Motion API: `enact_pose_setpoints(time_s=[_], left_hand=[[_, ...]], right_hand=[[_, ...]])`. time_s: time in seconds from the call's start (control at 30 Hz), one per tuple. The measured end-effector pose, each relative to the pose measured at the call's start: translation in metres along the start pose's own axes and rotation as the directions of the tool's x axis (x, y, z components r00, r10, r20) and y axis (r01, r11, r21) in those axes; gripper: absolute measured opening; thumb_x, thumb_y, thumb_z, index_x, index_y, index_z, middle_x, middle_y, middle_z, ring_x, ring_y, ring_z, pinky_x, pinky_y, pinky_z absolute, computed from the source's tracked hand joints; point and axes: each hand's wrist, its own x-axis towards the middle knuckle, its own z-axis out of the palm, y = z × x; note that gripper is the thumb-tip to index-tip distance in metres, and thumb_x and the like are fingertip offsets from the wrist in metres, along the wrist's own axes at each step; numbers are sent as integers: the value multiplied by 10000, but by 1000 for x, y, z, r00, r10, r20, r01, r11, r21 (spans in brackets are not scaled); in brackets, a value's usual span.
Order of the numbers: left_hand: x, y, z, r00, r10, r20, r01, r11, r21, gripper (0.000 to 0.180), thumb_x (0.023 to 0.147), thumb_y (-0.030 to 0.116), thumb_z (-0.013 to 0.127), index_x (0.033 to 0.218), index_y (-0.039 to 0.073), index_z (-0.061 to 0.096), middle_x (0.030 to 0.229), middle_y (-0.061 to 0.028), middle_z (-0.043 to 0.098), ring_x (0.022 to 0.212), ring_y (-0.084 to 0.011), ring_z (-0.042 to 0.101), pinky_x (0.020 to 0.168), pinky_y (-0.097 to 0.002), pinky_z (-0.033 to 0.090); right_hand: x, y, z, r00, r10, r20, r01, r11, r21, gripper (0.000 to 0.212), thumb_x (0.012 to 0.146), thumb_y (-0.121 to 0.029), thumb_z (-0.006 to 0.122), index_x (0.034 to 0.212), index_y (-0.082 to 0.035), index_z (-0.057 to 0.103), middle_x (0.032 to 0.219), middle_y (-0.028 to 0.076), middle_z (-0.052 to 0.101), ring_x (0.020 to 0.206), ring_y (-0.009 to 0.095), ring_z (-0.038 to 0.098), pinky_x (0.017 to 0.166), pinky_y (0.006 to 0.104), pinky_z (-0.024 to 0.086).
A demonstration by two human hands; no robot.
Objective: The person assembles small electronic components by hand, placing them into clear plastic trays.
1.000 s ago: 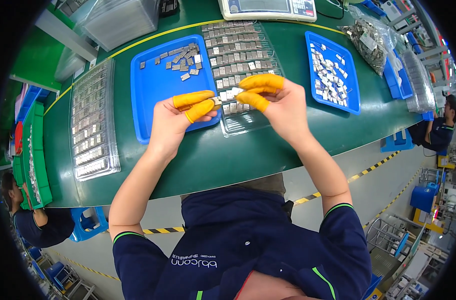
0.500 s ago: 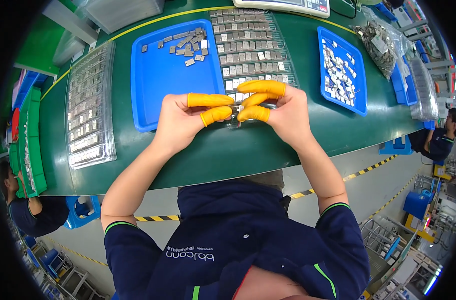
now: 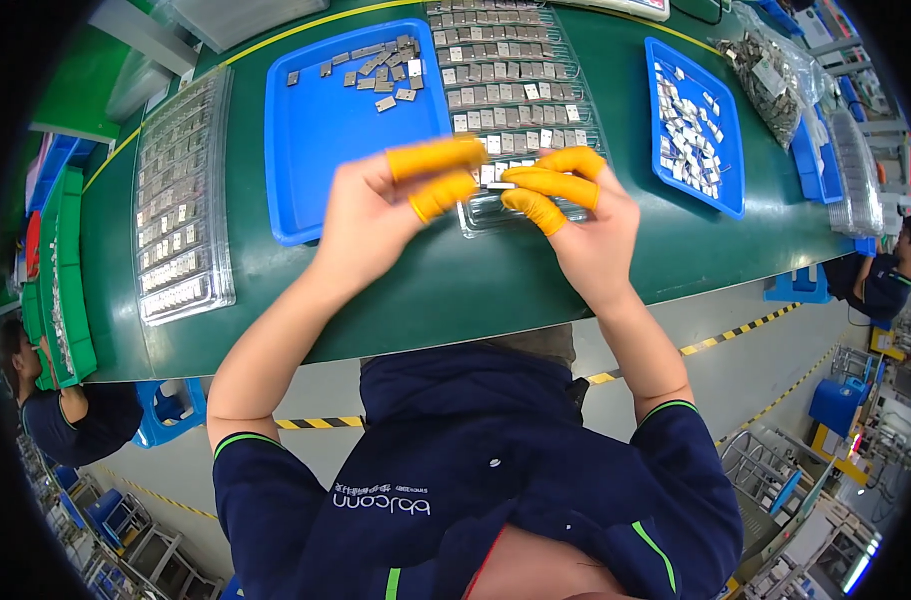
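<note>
My right hand (image 3: pixel 586 215), with yellow finger cots on its fingers, pinches a small silvery connector piece (image 3: pixel 499 185) between thumb and fingertips. My left hand (image 3: pixel 381 205), also in yellow finger cots, is smeared by motion just left of that piece. Its forefinger and thumb stand apart, and nothing shows between them. Both hands hover over the near end of a clear plastic tray (image 3: pixel 473 222) holding rows of small metal connector pieces (image 3: pixel 506 95); my fingers hide part of its nearest rows.
A blue tray (image 3: pixel 326 215) with loose grey metal pieces (image 3: pixel 381 70) lies left; another blue tray (image 3: pixel 726 203) with white-and-metal pieces lies right. A second filled clear tray (image 3: pixel 186 200) sits far left. A bag of parts (image 3: pixel 771 85) is at back right. Co-workers sit at both sides.
My hands have come apart: the left has drawn off leftward, while the right keeps the connector piece. The trays sit slightly higher and further right in the picture.
</note>
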Motion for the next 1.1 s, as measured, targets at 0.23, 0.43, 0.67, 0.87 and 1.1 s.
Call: enact_pose_setpoints(time_s=[0.23,0.43,0.67,0.87,1.1], left_hand=[[27,-4,-57,923,234,-306,18,767,641,224,796,107,649,1009,37,662,999,-97,648,878,-180,615,791,-279,478],[42,-3,-61,931,216,-296,154,501,852,234,767,138,673,990,67,676,978,-115,641,815,-201,612,749,-294,483],[51,-13,-57,965,254,-72,-30,376,926,224,716,138,706,902,18,668,897,-140,619,801,-251,604,743,-335,487],[52,-8,-53,972,126,-198,84,600,795,211,724,43,702,921,-2,643,858,-103,649,745,-141,614,704,-239,494],[47,-14,-60,951,146,-274,-56,949,309,209,807,22,636,1005,-32,599,954,-90,638,813,-142,611,741,-237,490]], right_hand=[[-5,6,2,870,-427,247,477,599,-644,111,606,-112,720,690,-65,665,775,31,574,753,207,542,825,377,432],[-7,2,-5,897,-323,301,441,692,-572,159,651,-116,708,802,-75,677,805,31,596,779,206,545,799,372,430],[28,14,-91,945,-111,-309,-135,727,-673,203,791,-101,629,985,-44,648,903,135,633,777,309,601,691,348,477],[41,31,-143,973,116,-197,-226,351,-909,291,736,-147,672,999,-26,646,1007,182,604,898,316,586,780,398,464],[44,47,-148,947,95,-305,-317,399,-860,165,731,-113,671,851,0,663,778,156,649,704,309,626,651,382,500]])
